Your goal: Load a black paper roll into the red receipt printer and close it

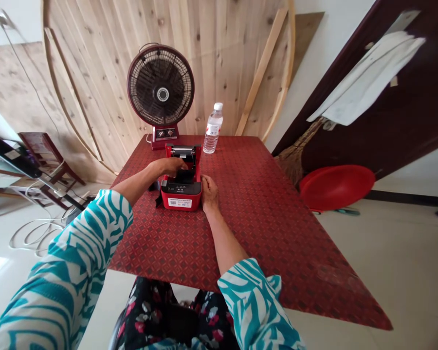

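A red and black label printer [182,188] stands on the table in front of me, its lid [183,153] raised at the back. The front panel has small buttons, and a white printed sticker [180,202] is on the face below. My left hand [174,166] reaches over the printer's left side into the open compartment. Its fingers are curled, with the tips partly hidden inside, so what they hold cannot be made out. Against the printer's right side, my right hand [209,194] grips the casing with bent fingers. A dark strap [158,198] hangs at the printer's left.
Behind the printer stands a red fan [161,92]. A clear water bottle [213,129] is upright at the back right. The patterned red table [263,233] spreads to the right. On the floor are a red basin [337,187], a broom [294,155] and a coiled cable [40,233].
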Demonstrator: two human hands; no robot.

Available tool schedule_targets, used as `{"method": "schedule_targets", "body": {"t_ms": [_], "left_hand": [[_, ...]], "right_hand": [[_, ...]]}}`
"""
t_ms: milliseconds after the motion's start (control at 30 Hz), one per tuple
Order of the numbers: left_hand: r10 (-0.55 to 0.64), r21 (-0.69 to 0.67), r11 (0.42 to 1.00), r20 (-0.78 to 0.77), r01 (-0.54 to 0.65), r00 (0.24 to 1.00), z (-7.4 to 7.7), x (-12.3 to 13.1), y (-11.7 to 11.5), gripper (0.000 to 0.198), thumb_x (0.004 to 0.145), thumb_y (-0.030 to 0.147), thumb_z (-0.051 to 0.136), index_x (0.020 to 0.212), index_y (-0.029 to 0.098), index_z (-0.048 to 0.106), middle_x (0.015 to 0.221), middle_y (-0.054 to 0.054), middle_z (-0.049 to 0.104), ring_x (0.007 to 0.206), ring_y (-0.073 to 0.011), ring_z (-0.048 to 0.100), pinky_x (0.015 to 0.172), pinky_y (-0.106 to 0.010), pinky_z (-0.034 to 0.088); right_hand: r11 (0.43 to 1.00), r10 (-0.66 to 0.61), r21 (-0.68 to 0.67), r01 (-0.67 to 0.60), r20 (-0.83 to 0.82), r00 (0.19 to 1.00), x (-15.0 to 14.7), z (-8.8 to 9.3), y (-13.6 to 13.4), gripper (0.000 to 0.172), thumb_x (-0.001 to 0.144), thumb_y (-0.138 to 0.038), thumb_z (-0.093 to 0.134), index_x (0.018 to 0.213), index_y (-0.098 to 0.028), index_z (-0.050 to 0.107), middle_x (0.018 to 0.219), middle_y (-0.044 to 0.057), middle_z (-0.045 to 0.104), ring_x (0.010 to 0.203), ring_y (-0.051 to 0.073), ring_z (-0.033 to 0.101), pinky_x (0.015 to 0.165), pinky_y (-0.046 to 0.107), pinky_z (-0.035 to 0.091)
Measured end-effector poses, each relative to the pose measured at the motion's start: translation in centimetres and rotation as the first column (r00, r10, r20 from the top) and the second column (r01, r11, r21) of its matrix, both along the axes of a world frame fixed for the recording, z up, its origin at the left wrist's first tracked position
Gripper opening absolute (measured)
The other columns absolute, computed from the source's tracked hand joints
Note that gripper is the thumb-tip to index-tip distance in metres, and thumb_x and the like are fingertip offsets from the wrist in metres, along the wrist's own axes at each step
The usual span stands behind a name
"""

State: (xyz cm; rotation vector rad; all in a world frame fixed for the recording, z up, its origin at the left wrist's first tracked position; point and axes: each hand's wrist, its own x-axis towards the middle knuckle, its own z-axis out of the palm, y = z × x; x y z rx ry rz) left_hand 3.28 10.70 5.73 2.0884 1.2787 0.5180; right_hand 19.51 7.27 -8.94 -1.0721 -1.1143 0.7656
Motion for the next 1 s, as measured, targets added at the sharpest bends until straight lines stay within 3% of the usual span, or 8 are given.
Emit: {"method": "schedule_targets", "body": {"t_ms": [133, 267, 433, 567, 700, 833, 900, 1000], "left_hand": [[-0.207, -0.041, 0.976, -0.497, 0.215, 0.843, 0.5, 0.5, -0.1, 0.042, 0.047, -0.010, 0.052, 0.071, 0.018, 0.072, 0.066, 0.001, 0.071, 0.064, -0.0170, 0.062, 0.058, -0.022, 0.041], [-0.210, 0.033, 0.949, -0.674, 0.313, 0.708, 0.5, 0.8, -0.8, 0.048, 0.059, -0.005, 0.057, 0.099, 0.017, 0.073, 0.091, -0.005, 0.077, 0.082, -0.0186, 0.069, 0.069, -0.022, 0.047], [-0.165, 0.203, 0.922, -0.565, 0.330, 0.808, 0.2, -0.5, -1.5, 0.046, 0.073, 0.001, 0.056, 0.113, 0.020, 0.068, 0.115, -0.005, 0.074, 0.106, -0.0187, 0.067, 0.088, -0.024, 0.049], [-0.201, 0.329, 0.890, -0.340, 0.317, 0.919, 0.6, -2.0, -3.3, 0.039, 0.082, 0.013, 0.059, 0.120, 0.021, 0.065, 0.116, -0.006, 0.072, 0.106, -0.0186, 0.067, 0.092, -0.030, 0.051], [-0.123, 0.430, 0.897, 0.026, 0.101, 0.992, 1.0, -4.0, -5.0, 0.048, 0.082, 0.022, 0.065, 0.130, 0.022, 0.058, 0.106, -0.003, 0.072, 0.093, -0.0165, 0.067, 0.086, -0.031, 0.053], [0.076, 0.350, 0.910, 0.381, -0.220, 0.922, 0.0, -7.3, -3.6, 0.045, 0.075, 0.021, 0.065, 0.120, 0.017, 0.059, 0.093, -0.003, 0.070, 0.078, -0.0147, 0.065, 0.073, -0.028, 0.052], [0.250, 0.286, 0.874, 0.431, -0.393, 0.867, -1.2, -8.6, -2.2, 0.038, 0.071, 0.019, 0.066, 0.107, 0.016, 0.059, 0.089, -0.002, 0.068, 0.076, -0.0143, 0.063, 0.071, -0.026, 0.051], [0.497, 0.215, 0.794, 0.310, -0.569, 0.810, -3.3, -9.5, -0.8, 0.030, 0.067, 0.016, 0.068, 0.094, 0.017, 0.057, 0.083, 0.000, 0.065, 0.076, -0.0157, 0.062, 0.072, -0.027, 0.048]], "right_hand": [[0.999, 0.017, -0.029, -0.016, 0.026, 1.000, 0.1, 0.6, -0.3, 0.033, 0.083, -0.041, 0.048, 0.095, -0.022, 0.073, 0.102, 0.006, 0.076, 0.100, 0.022, 0.066, 0.095, 0.039, 0.049], [0.998, 0.028, -0.055, -0.026, 0.050, 0.998, 0.2, 0.8, -0.3, 0.034, 0.084, -0.038, 0.046, 0.097, -0.021, 0.073, 0.104, 0.007, 0.076, 0.101, 0.023, 0.066, 0.097, 0.040, 0.048], [0.999, 0.025, -0.044, -0.023, 0.035, 0.999, 0.1, 0.6, -0.1, 0.033, 0.083, -0.036, 0.047, 0.095, -0.021, 0.073, 0.104, 0.007, 0.076, 0.102, 0.023, 0.066, 0.098, 0.041, 0.048], [0.999, 0.033, -0.027, -0.033, 0.020, 0.999, 0.1, 0.6, -0.1, 0.031, 0.082, -0.036, 0.048, 0.093, -0.021, 0.073, 0.101, 0.007, 0.075, 0.100, 0.022, 0.066, 0.097, 0.041, 0.048], [0.999, 0.038, -0.026, -0.037, 0.023, 0.999, 0.1, 0.6, -0.2, 0.032, 0.082, -0.037, 0.047, 0.094, -0.019, 0.072, 0.100, 0.008, 0.075, 0.098, 0.023, 0.066, 0.096, 0.041, 0.049], [0.999, 0.031, -0.023, -0.030, 0.023, 0.999, 0.1, 0.4, -0.2, 0.032, 0.081, -0.037, 0.047, 0.094, -0.021, 0.071, 0.099, 0.006, 0.075, 0.097, 0.023, 0.066, 0.096, 0.041, 0.049], [0.999, 0.028, -0.030, -0.027, 0.025, 0.999, 0.2, 0.3, -0.1, 0.033, 0.081, -0.039, 0.048, 0.094, -0.021, 0.071, 0.100, 0.007, 0.076, 0.097, 0.023, 0.066, 0.096, 0.041, 0.049], [0.999, 0.017, -0.041, -0.015, 0.045, 0.999, 0.3, 0.2, 0.0, 0.035, 0.080, -0.040, 0.048, 0.094, -0.019, 0.071, 0.101, 0.009, 0.075, 0.098, 0.024, 0.066, 0.095, 0.043, 0.048]]}}
